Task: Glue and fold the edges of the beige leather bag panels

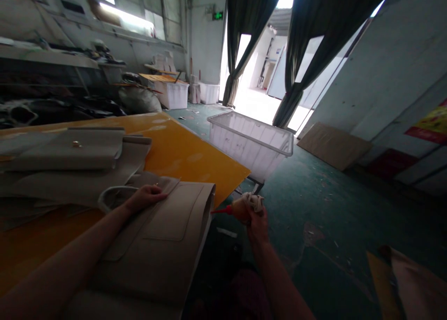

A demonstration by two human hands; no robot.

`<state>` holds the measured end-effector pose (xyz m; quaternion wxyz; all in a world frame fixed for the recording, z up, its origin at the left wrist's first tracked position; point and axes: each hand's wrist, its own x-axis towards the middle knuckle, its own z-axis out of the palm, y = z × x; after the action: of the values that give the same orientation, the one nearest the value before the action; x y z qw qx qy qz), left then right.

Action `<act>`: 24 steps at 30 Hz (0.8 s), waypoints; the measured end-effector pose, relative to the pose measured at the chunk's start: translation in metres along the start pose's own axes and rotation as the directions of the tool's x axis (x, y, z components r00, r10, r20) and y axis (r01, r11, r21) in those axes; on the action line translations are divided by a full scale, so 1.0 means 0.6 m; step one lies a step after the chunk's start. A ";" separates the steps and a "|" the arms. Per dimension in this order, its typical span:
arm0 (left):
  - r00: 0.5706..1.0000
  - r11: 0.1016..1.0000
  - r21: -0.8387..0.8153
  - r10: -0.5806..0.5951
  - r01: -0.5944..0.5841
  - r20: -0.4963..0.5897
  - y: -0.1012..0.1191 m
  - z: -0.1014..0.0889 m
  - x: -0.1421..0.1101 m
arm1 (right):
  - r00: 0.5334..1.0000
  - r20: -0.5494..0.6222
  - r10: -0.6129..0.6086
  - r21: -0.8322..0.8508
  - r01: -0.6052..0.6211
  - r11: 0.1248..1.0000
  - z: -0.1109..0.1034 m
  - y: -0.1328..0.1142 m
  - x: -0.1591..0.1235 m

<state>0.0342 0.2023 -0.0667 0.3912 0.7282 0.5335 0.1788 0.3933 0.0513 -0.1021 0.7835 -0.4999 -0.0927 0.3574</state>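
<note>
Beige bag panel (164,245): lies flat on the near edge of the yellow table (188,155), its right edge hanging just past the table side, a stitched pocket on top.
My left hand (146,196): rests palm down on the far left part of the panel, fingers spread flat, closed on nothing; it touches the panel just beside a loop handle (111,196).
My right hand (256,217): off the table to the right, over the green floor (314,208), fingers wrapped tight round a glue bottle (240,208) with a rag (253,201) bunched over it.
Bottle tip (220,211): red nozzle points left, its end just beside the panel's right edge; I cannot tell whether it touches.
Stacked beige pieces (70,157): farther left on the table, well apart from both hands.
Clear plastic bin (251,143): beyond the table's far right corner.
Dark curtains (307,45): far off, framing a bright doorway.
</note>
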 end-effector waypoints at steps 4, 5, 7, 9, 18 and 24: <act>1.000 1.000 0.002 -0.010 0.010 0.013 0.009 -0.001 -0.006 | 0.998 0.011 0.065 -0.024 -0.065 0.998 -0.026 0.001 -0.022; 1.000 1.000 0.004 -0.011 0.011 0.016 0.012 -0.001 -0.007 | 0.997 0.015 0.080 -0.023 -0.079 0.997 -0.030 0.002 -0.028; 1.000 1.000 0.009 -0.012 0.012 0.014 0.018 -0.001 -0.010 | 0.995 0.023 0.100 -0.005 -0.100 0.995 -0.034 0.003 -0.039; 1.000 1.000 0.018 -0.009 0.009 0.002 0.022 -0.001 -0.011 | 0.994 0.011 0.110 0.022 -0.110 0.994 -0.037 0.006 -0.048; 1.000 0.999 -0.035 0.005 -0.006 -0.022 0.004 0.000 -0.003 | 0.983 0.000 0.184 0.075 -0.184 0.980 -0.064 0.022 -0.092; 1.000 0.998 -0.069 0.001 -0.003 -0.025 0.007 0.003 -0.007 | 0.967 -0.016 0.256 0.108 -0.253 0.962 -0.076 0.024 -0.123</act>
<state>0.0366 0.1969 -0.0640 0.4093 0.7124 0.5313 0.2067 0.3557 -0.0264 -0.1209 0.7575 -0.4712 0.0029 0.4518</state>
